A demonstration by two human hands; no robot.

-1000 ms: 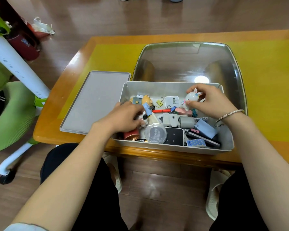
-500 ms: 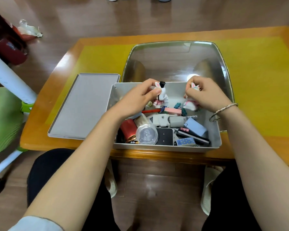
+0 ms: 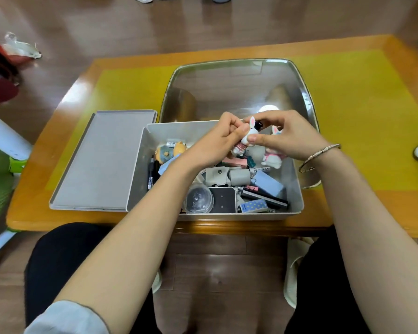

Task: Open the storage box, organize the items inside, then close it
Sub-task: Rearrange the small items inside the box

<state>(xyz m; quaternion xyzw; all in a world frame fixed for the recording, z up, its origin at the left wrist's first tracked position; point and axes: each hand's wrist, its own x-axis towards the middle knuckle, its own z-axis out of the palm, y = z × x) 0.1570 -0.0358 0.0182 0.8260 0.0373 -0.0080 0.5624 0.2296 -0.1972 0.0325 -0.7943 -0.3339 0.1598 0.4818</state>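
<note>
The person is wearing a light grey sleeve (image 3: 68,318) that is showing at the bottom of the left arm, and both arms are bare from there to the hands. A thin silver bracelet (image 3: 320,154) is sitting on the right wrist. Black trousers (image 3: 65,256) are covering both legs.

Counts: 2 hands, left hand (image 3: 217,143) and right hand (image 3: 287,138). 2 rabbit figurines (image 3: 247,138), (image 3: 273,157). 1 grey storage box (image 3: 140,169), 1 lid (image 3: 101,160) beside it, 1 clear dome (image 3: 198,198), 1 bracelet (image 3: 320,156). Small clutter in box: too jumbled to count.
</note>
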